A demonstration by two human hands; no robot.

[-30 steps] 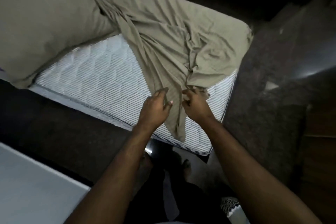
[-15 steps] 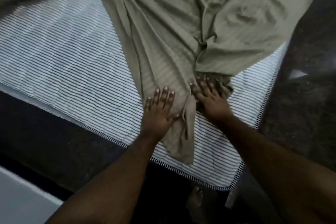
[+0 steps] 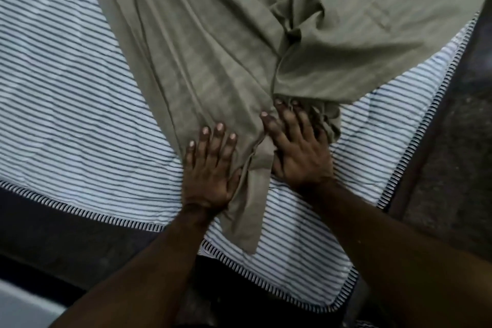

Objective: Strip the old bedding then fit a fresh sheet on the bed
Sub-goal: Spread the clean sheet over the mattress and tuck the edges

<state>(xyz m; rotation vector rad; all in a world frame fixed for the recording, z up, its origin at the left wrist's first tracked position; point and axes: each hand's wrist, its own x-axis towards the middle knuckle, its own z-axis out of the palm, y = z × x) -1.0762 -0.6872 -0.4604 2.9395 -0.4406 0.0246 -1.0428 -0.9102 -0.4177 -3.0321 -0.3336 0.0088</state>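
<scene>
Sheet (image 3: 213,48) under left hand (image 3: 209,170), right hand (image 3: 298,152)

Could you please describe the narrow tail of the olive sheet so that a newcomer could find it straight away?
Start from the striped mattress, which fills most of the view, and follow the olive sheet draped over it down to the left hand and right hand lying flat on it. Between them a narrow tail runs toward the mattress's near edge. It is the sheet's only thin, pointed strip.

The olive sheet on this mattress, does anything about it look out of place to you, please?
Yes: the olive sheet lies bunched in folds, leaving the striped mattress bare around it.
</scene>
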